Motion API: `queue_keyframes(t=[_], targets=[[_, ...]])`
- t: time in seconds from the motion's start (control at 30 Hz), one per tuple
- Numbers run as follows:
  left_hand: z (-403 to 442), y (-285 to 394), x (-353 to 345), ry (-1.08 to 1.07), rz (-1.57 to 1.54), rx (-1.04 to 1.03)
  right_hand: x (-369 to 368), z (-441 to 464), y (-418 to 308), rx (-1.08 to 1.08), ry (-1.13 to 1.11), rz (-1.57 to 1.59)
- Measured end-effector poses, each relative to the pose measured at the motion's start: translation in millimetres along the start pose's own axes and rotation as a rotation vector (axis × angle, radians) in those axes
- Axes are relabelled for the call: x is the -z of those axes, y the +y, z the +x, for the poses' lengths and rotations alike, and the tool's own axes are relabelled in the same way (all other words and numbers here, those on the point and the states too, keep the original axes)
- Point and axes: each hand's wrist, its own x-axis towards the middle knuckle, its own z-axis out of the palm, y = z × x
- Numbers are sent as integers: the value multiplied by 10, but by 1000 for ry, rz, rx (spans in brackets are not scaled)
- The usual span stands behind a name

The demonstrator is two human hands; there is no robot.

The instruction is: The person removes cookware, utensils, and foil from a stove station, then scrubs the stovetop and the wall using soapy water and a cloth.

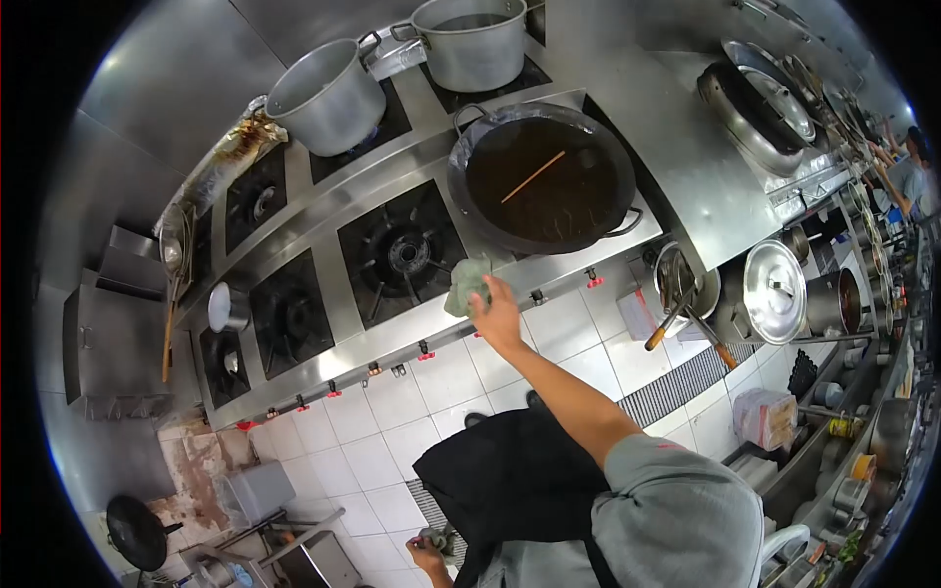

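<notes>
My right hand (498, 316) is closed around a greenish-grey cloth (469, 286), which rests at the front edge of the steel stove (382, 328). Just beyond it sits a wide wok (549, 230) full of dark liquid, with a wooden stick (533, 176) lying across it. A bare burner (409, 253) is to the left of the cloth. Low beside my apron, my left hand (427, 555) grips a dark greyish-green bunched cloth (443, 541), partly hidden at the bottom of the view.
Two big aluminium pots (328, 98) stand on the back burners. A small pot (227, 309) is at the stove's left end. To the right are a pot with ladles (686, 289) and a lidded pot (774, 292). Red knobs (425, 353) line the stove front above white floor tiles (387, 402).
</notes>
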Motion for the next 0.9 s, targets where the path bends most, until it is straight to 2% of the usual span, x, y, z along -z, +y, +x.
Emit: queue_keyframes(t=[0.07, 0.1, 0.13, 0.2, 0.27, 0.33, 0.37, 0.5, 0.53, 0.57, 0.73, 0.77, 0.8, 0.83, 0.87, 0.9], targets=[[-229, 98, 34, 139, -55, -99, 290, -189, 346, -162, -94, 46], [-282, -9, 12, 130, -185, -4, 284, -305, 760, -297, -64, 2], [-407, -51, 25, 142, -184, 21, 220, -412, 1289, -435, -37, -46], [-668, -110, 55, 105, -30, 110, 257, -379, 2015, -630, -202, -329], [-916, -430, 73, 110, -2, 125, 274, -234, 2381, -478, -233, -384], [-1174, -777, 122, 37, 195, 185, 241, 3, 2396, -460, -280, -410], [-1351, -906, 159, 27, 369, 48, 130, 126, 2543, -472, -339, -411], [-1866, -1064, 162, -40, 332, 163, -109, 311, 2584, -537, -321, -348], [-1942, -1083, 141, -54, 323, 178, -123, 311, 2586, -572, -246, -333], [-1995, -1095, 123, -62, 312, 184, -132, 327, 2584, -607, -163, -316], [-2150, -1185, 15, -88, 285, 139, -106, 362, 2552, -599, -172, -388], [-2188, -1217, -2, -80, 319, 60, -111, 368, 2563, -563, -171, -409], [-2215, -1302, -8, -44, 444, -179, -131, 361, 2569, -550, -183, -416], [-2196, -1392, -28, 59, 654, -534, -131, 360, 2585, -532, -202, -439], [-2145, -1498, -87, 166, 738, -707, -99, 396, 2631, -503, -224, -474], [-2108, -1464, -153, -3, 208, -75, -117, 421, 2790, -470, -224, -499]])
